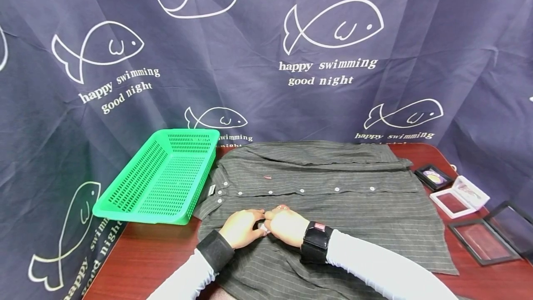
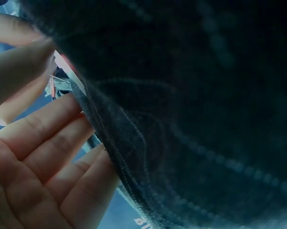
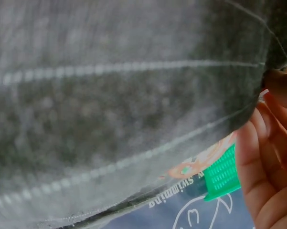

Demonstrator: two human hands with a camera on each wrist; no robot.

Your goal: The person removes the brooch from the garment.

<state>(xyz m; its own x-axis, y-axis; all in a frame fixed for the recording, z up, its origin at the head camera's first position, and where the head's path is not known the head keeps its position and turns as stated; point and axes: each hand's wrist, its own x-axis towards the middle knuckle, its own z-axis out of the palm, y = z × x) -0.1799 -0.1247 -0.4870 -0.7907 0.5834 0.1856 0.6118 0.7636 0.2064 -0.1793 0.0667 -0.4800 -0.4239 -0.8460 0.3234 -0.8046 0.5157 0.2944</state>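
Note:
A dark grey striped button-up shirt (image 1: 333, 216) with white buttons lies spread over the table, collar toward the left. Both hands meet at its near front part. My left hand (image 1: 241, 228) pinches the cloth edge between thumb and fingers, the other fingers lying along it in the left wrist view. My right hand (image 1: 287, 226) pinches the cloth close beside it. Between the hands shows a small white piece (image 1: 263, 227); I cannot tell what it is. A round orange-and-cream item (image 3: 196, 164) peeks out beyond the cloth in the right wrist view, partly hidden.
A green plastic basket (image 1: 195, 198) stands at the left, against the collar side. Toward the right edge lie a small black case (image 1: 422, 175), an open white compact (image 1: 451, 212) and an open black case (image 1: 483, 256). A tiny red item (image 1: 267, 178) lies on the shirt. A fish-print curtain (image 1: 250, 59) hangs behind.

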